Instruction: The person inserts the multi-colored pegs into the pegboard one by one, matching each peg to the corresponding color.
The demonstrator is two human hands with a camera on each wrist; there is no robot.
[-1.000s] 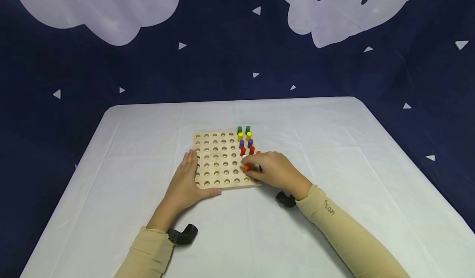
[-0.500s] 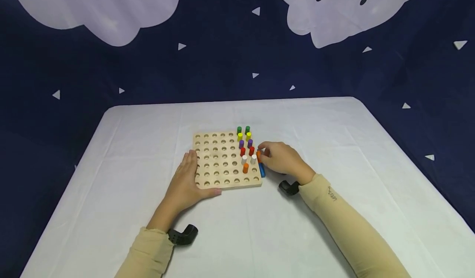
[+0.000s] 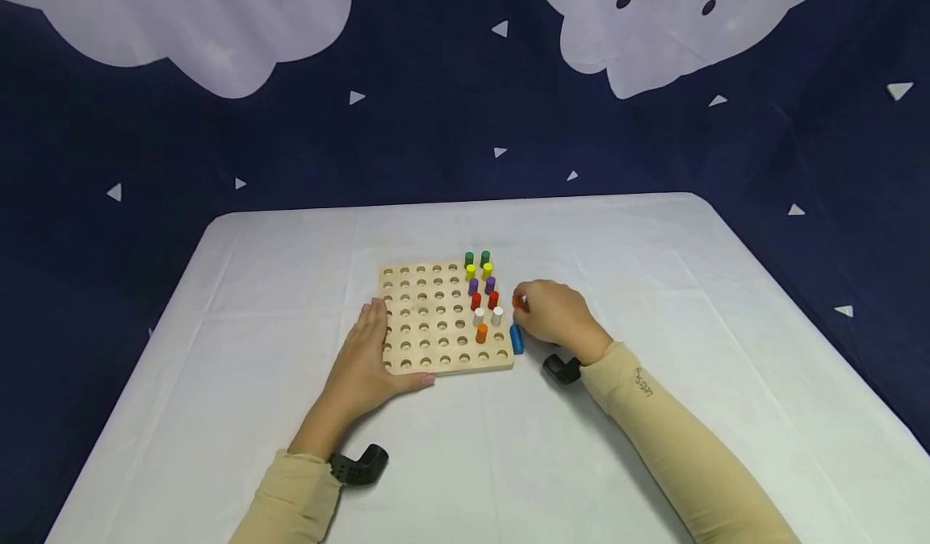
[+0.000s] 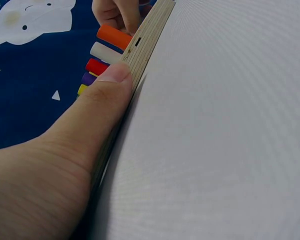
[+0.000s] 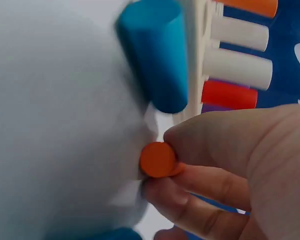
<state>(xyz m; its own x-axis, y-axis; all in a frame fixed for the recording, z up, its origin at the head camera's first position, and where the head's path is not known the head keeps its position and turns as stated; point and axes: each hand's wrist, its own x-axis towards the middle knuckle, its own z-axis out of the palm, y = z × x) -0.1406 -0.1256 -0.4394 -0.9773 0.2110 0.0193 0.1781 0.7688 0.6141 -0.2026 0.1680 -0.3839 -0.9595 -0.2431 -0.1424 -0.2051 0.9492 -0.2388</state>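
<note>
A wooden peg board (image 3: 414,310) with rows of holes lies flat on the table. My left hand (image 3: 359,366) steadies its front left corner, straight fingers along the left side and thumb (image 4: 97,92) pressed on the front edge. Beyond the board's right side, my right hand (image 3: 555,314) pinches an orange peg (image 5: 157,160) between thumb and fingers, close to the tabletop. Another orange peg (image 3: 482,333) stands in the board beside an unfilled hole, in front of two white pegs (image 3: 497,315). A blue peg (image 3: 517,339) lies along the right edge, nearest my right hand.
Pairs of red (image 3: 493,300), purple (image 3: 490,285), yellow (image 3: 488,271) and green pegs (image 3: 485,258) stand upright behind the white ones. A white cloth covers the table (image 3: 291,269); a dark blue patterned curtain (image 3: 429,140) hangs behind it.
My right hand let go of one orange peg in the board, moved right, and picked at another orange peg, now shifted slightly away from the edge. The left hand stayed in place.
</note>
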